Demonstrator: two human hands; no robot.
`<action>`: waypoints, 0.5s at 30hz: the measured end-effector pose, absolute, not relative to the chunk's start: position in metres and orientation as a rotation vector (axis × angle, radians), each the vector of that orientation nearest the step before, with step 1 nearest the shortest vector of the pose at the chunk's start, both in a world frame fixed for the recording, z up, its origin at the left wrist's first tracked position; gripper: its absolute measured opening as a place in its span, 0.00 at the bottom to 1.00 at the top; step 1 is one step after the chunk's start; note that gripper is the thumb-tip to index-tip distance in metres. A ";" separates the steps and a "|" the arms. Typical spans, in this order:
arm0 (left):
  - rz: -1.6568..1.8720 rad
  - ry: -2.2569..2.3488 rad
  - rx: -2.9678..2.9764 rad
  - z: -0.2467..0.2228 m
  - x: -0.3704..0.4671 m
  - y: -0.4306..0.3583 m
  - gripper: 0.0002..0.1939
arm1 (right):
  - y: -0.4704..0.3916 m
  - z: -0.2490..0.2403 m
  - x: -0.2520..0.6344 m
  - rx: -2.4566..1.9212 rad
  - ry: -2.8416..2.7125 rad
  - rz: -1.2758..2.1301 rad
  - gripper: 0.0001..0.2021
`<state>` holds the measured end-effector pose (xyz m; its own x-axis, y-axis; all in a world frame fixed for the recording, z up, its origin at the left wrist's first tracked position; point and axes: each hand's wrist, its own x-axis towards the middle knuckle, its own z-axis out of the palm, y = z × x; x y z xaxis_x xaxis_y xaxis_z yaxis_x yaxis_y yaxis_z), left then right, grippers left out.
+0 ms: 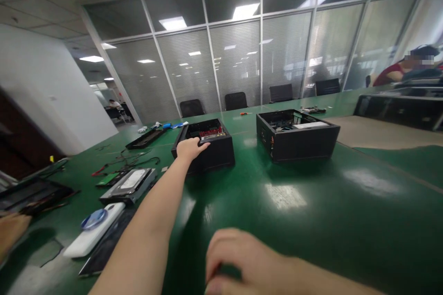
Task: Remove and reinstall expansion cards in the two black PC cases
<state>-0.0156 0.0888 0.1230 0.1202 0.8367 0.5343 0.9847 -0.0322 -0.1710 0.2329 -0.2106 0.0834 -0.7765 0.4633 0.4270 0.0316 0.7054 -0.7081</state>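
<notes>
My left hand [190, 148] reaches forward to a small black computer case [212, 153] with an open top. It grips the case's near top edge, the thumb lying along the rim and some fingertips hidden. Red and metallic parts show inside the case. Low in front, my right hand [242, 256] hovers over the green table [311, 221], slightly blurred. Its fingers are curled toward the thumb, and anything between them is hidden. A second black computer case [301, 143], also open on top, stands apart to the right.
On the left lie a metal drive [133, 182], a green circuit board [110, 179], cables [133, 159], a white power bank-like device [98, 230] and a dark flat panel. Another person's hand [14, 230] is at far left. A screwdriver [245, 113] lies behind; a person [398, 71] sits far right.
</notes>
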 end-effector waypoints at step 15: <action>-0.405 -1.774 -1.974 0.121 -0.011 0.085 0.43 | -0.060 -0.031 0.362 -1.615 -2.048 0.334 0.17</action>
